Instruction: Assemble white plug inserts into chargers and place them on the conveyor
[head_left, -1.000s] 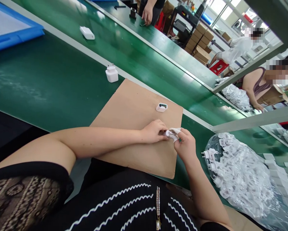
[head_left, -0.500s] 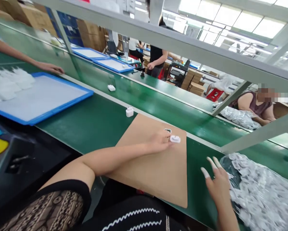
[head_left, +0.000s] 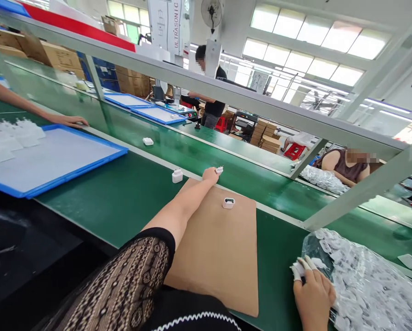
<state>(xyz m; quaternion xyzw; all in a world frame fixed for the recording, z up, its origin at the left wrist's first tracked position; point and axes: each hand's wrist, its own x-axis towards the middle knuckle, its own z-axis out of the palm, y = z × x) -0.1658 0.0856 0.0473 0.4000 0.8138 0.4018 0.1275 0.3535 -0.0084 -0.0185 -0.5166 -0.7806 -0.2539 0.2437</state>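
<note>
My left hand point(head_left: 210, 175) reaches past the far edge of a brown cardboard sheet point(head_left: 222, 257), closed around a small white plug piece point(head_left: 219, 170) with metal pins. An open white charger housing point(head_left: 228, 203) stands on the cardboard, dark inside. Left of the sheet, a white charger point(head_left: 177, 176) rests on the green table. White finger cots cover fingertips of my right hand point(head_left: 314, 292), which is at the near side of a clear bag point(head_left: 371, 276) full of white plastic parts. Those fingers are closed on a white plastic piece point(head_left: 298, 270).
Another white charger point(head_left: 148, 141) lies on the green conveyor belt point(head_left: 199, 154). A blue-rimmed tray point(head_left: 78, 156) holds several white chargers at left, near a co-worker's hand point(head_left: 66, 120). A slanted metal post point(head_left: 350, 193) rises behind the bag. Other people work across the belt.
My left hand has moved from the cardboard up and left over the belt edge with a plug piece, leaving the housing. My right hand has come down and closed on a white piece.
</note>
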